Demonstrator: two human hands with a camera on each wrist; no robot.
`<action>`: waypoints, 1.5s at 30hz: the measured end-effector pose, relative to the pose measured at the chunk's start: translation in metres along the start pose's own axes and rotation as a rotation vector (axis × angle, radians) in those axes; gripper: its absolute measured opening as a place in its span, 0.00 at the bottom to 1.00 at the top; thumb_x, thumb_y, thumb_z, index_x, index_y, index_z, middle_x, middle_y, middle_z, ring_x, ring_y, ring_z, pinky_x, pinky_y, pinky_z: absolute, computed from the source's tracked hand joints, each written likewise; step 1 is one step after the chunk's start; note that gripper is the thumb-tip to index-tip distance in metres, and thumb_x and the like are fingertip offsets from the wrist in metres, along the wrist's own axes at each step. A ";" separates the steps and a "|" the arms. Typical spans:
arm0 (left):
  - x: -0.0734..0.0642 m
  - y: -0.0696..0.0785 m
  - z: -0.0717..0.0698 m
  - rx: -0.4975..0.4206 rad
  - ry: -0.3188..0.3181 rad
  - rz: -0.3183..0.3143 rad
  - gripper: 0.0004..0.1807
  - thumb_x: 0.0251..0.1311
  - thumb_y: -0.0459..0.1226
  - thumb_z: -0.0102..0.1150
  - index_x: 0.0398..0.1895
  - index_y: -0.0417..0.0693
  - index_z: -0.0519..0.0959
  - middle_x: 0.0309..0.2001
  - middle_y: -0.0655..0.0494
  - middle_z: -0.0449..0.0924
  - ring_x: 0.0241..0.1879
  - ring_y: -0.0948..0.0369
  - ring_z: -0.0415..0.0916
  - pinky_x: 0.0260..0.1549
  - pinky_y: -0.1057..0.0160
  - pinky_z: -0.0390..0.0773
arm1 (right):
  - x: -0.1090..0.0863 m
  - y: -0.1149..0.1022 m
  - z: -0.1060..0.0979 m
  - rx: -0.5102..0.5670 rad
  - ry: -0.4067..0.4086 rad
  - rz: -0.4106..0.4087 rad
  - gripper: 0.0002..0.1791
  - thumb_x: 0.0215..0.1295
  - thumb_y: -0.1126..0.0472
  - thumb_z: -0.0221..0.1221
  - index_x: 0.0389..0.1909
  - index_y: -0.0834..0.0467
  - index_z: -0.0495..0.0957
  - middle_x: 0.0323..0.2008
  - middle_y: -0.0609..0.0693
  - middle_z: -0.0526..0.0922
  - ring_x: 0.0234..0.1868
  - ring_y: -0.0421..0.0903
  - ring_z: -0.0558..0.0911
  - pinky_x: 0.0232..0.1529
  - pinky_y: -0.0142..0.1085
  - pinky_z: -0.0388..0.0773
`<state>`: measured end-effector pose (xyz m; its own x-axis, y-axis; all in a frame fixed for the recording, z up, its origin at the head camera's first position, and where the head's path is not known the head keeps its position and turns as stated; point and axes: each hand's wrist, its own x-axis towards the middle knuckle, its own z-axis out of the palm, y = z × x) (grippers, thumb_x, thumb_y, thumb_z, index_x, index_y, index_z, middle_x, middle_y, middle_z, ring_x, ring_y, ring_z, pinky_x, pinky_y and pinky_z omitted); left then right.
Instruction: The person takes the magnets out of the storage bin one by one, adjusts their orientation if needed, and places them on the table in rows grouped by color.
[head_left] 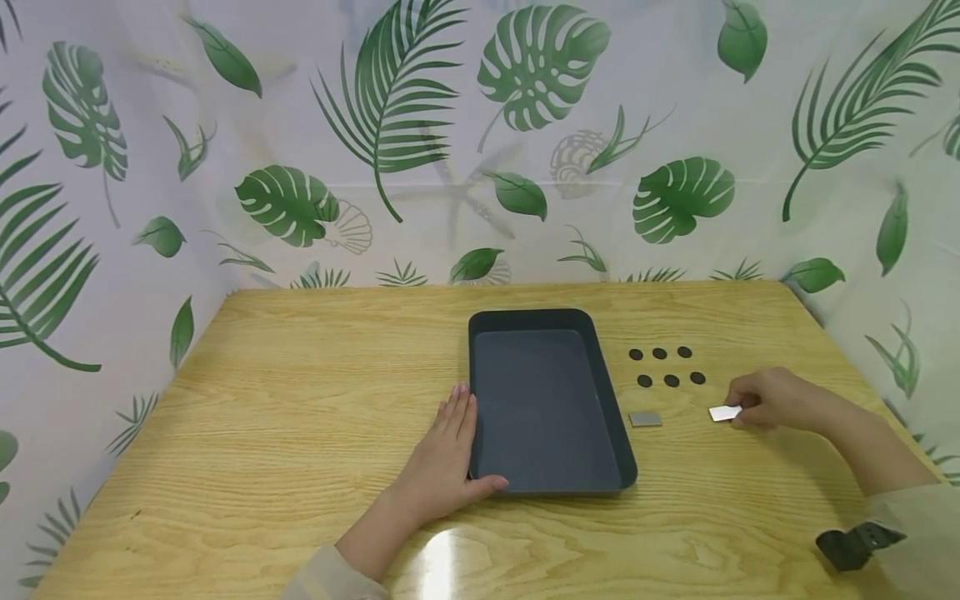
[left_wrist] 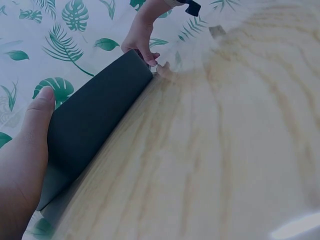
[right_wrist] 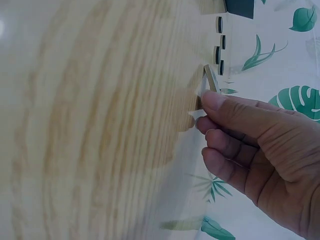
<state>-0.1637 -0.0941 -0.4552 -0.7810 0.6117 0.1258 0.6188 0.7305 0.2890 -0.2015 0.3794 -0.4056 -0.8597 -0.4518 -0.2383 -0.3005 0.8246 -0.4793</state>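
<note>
A dark grey rectangular baking tray (head_left: 543,408) lies on the wooden table. My left hand (head_left: 446,458) rests along its left side with straight fingers, the thumb reaching over the near rim; the left wrist view shows this thumb beside the tray's outer wall (left_wrist: 100,117). Off to the right, my right hand (head_left: 772,400) pinches a small flat rectangular plate (head_left: 724,412), bright and shiny on top, between thumb and fingers. In the right wrist view the plate (right_wrist: 212,77) stands tilted, partly hidden by the fingertips. Another small grey plate (head_left: 646,419) lies between tray and right hand.
Several small black discs (head_left: 671,381) lie in two rows right of the tray, beyond the grey plate. A leaf-patterned cloth (head_left: 420,233) hangs behind the table (head_left: 315,383) and along its sides. A black strap device (head_left: 858,546) sits at my right sleeve.
</note>
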 end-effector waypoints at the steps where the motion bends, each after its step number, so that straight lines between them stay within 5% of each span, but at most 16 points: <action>1: 0.000 0.000 0.000 -0.003 0.001 0.000 0.56 0.60 0.66 0.44 0.71 0.27 0.41 0.73 0.34 0.32 0.74 0.48 0.28 0.71 0.50 0.43 | 0.000 0.001 0.000 0.013 -0.007 0.011 0.04 0.55 0.65 0.65 0.28 0.58 0.79 0.18 0.40 0.74 0.18 0.32 0.67 0.20 0.27 0.66; 12: 0.000 0.000 -0.001 -0.004 -0.002 0.008 0.57 0.60 0.69 0.37 0.71 0.27 0.41 0.73 0.33 0.33 0.74 0.47 0.28 0.71 0.50 0.43 | -0.002 0.007 0.000 0.073 0.002 0.126 0.08 0.53 0.65 0.66 0.33 0.62 0.78 0.20 0.45 0.74 0.20 0.37 0.69 0.21 0.29 0.68; 16: 0.000 0.000 -0.002 -0.014 -0.008 0.008 0.56 0.61 0.65 0.44 0.71 0.27 0.40 0.73 0.32 0.33 0.74 0.47 0.27 0.71 0.50 0.42 | -0.004 0.010 -0.001 0.093 0.003 0.130 0.10 0.54 0.64 0.66 0.35 0.62 0.77 0.22 0.45 0.76 0.21 0.37 0.71 0.22 0.30 0.71; 25: 0.001 0.000 -0.001 -0.023 -0.005 0.011 0.58 0.60 0.69 0.36 0.71 0.27 0.40 0.73 0.34 0.31 0.74 0.47 0.28 0.71 0.50 0.42 | -0.008 0.012 -0.002 0.138 -0.001 0.116 0.11 0.55 0.60 0.66 0.35 0.61 0.78 0.23 0.46 0.79 0.23 0.37 0.73 0.25 0.32 0.74; 33: 0.000 -0.002 -0.001 0.035 -0.007 0.012 0.67 0.45 0.77 0.05 0.71 0.27 0.40 0.73 0.33 0.32 0.73 0.46 0.28 0.71 0.51 0.42 | -0.005 0.014 0.000 0.123 0.011 0.095 0.10 0.56 0.60 0.66 0.36 0.60 0.79 0.25 0.45 0.80 0.24 0.36 0.73 0.26 0.31 0.73; 45: 0.000 -0.006 0.002 0.126 0.120 0.081 0.67 0.45 0.72 -0.05 0.69 0.23 0.46 0.71 0.28 0.41 0.73 0.42 0.38 0.71 0.53 0.44 | -0.007 0.012 0.001 0.078 0.027 0.068 0.11 0.54 0.58 0.67 0.35 0.59 0.80 0.26 0.43 0.80 0.25 0.34 0.73 0.26 0.30 0.72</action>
<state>-0.1668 -0.0981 -0.4589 -0.7280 0.6349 0.2586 0.6799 0.7171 0.1534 -0.1991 0.3922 -0.4108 -0.8883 -0.3853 -0.2499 -0.2089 0.8237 -0.5271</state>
